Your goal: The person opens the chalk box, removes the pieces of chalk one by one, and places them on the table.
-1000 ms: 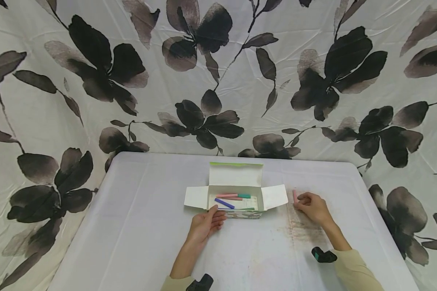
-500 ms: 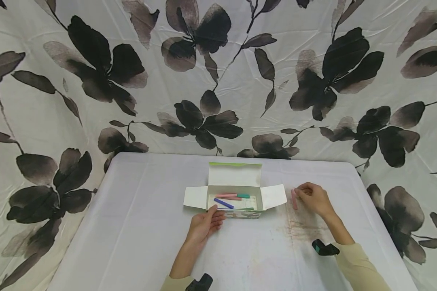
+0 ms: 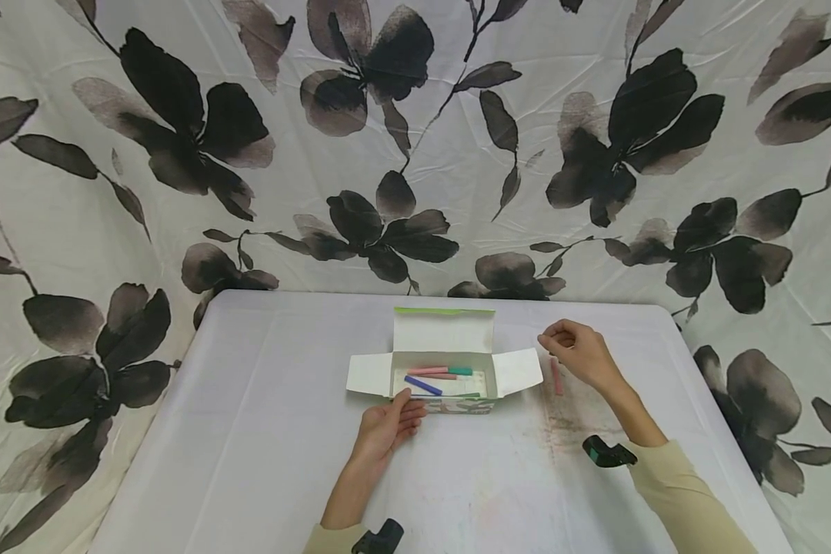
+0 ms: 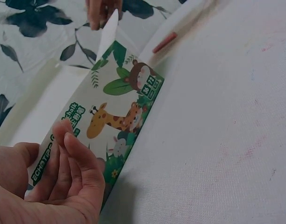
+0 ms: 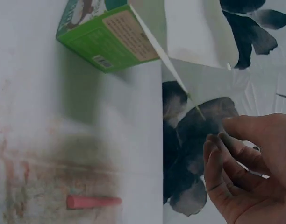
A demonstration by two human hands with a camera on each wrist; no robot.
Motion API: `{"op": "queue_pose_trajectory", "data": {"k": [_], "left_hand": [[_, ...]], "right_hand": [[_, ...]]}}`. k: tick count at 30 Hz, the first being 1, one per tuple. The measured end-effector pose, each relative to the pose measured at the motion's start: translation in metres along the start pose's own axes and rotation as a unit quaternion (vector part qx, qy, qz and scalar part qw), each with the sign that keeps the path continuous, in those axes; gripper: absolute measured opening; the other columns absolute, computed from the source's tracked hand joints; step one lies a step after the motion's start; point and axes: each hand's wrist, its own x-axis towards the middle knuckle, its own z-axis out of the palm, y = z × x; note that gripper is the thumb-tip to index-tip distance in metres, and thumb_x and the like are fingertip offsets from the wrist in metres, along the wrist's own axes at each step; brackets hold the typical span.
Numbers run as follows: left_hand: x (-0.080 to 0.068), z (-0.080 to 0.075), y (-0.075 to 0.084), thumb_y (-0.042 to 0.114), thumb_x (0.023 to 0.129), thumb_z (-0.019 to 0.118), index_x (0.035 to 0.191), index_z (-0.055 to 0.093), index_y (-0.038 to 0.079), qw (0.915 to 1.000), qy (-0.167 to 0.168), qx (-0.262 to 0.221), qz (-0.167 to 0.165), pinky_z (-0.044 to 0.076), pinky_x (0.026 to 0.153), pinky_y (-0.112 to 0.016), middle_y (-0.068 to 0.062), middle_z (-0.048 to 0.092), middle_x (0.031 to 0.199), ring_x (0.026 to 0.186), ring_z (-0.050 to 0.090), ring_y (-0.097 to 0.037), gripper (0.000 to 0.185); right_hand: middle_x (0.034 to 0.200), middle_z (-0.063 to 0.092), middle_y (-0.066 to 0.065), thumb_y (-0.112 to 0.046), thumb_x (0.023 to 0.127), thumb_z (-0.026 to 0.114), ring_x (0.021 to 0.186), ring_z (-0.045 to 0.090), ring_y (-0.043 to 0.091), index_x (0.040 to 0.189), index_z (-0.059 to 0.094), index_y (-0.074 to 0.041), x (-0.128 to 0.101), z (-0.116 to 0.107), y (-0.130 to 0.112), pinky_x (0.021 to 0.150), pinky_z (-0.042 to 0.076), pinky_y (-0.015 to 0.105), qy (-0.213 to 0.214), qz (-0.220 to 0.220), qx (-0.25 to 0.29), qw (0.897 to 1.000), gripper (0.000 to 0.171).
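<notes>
One red stick outside the steadied chalk box

The left hand (image 3: pixel 386 431) grips the near left of the chalk box (image 3: pixel 457 408), its thumb at the rim and its fingers against the printed front. The left flap (image 3: pixel 370 374), lid flap (image 3: pixel 444 329) and right flap (image 3: pixel 517 372) are folded outward. A red chalk stick (image 3: pixel 557 378) lies on the smudged table (image 3: pixel 270 462), just beyond the right flap. Past it, the right hand (image 3: pixel 582 354) holds nothing, its fingers loosely bent.

The step appears to be handling that stick beside a steadied box. Light pressure on the card wall should suffice; chalk snaps easily, so a soft pinch at mid-length, clear of the flap, would serve best.

Counted: one box, three flaps, one loose stick. At least five sticks show inside: two pink, one blue (image 3: pixel 423 385), one teal (image 3: pixel 460 371) and one green, partly hidden by the front wall.
</notes>
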Motion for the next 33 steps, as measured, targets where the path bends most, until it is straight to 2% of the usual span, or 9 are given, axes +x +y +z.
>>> {"op": "queue_pose_trajectory", "data": {"k": [8,14,23,33], "left_hand": [[0.000,-0.002,0.000,0.031,0.106,0.059,0.116,0.065,-0.015,1.0000,0.003,0.000,0.003,0.056,0.068,-0.016,-0.006,0.076,0.093,0.080,0.068,-0.007,0.047],[0.000,-0.002,0.000,0.030,0.106,0.059,0.114,0.066,-0.016,1.0000,0.004,-0.007,0.006,0.055,0.067,-0.016,-0.006,0.076,0.091,0.078,0.067,-0.006,0.047],[0.001,-0.002,0.000,0.029,0.106,0.060,0.115,0.065,-0.016,0.9999,0.001,-0.010,0.005,0.056,0.067,-0.017,-0.007,0.076,0.093,0.078,0.067,-0.007,0.047],[0.000,-0.001,-0.001,0.030,0.106,0.060,0.115,0.065,-0.017,0.9999,-0.002,-0.010,0.004,0.055,0.067,-0.018,-0.008,0.076,0.093,0.077,0.067,-0.007,0.048]], "right_hand": [[0.093,0.072,0.011,-0.015,0.099,0.071,0.087,0.069,0.027,0.105,0.070,0.001,0.011,0.014,-0.026,0.076,0.055,0.038,-0.023,-0.039,0.022,0.999,0.017],[0.090,0.073,0.008,-0.011,0.095,0.075,0.084,0.069,0.023,0.104,0.071,0.000,0.017,0.034,-0.039,0.074,0.056,0.034,-0.041,-0.064,0.032,0.997,0.015],[0.093,0.073,0.008,-0.008,0.094,0.075,0.085,0.069,0.022,0.107,0.071,0.002,0.020,0.061,-0.048,0.077,0.059,0.035,-0.092,-0.114,0.061,0.987,0.017],[0.091,0.073,0.010,-0.003,0.093,0.075,0.083,0.069,0.022,0.106,0.069,0.006,0.019,0.090,-0.053,0.077,0.059,0.032,-0.135,-0.135,0.069,0.979,0.017]]}}
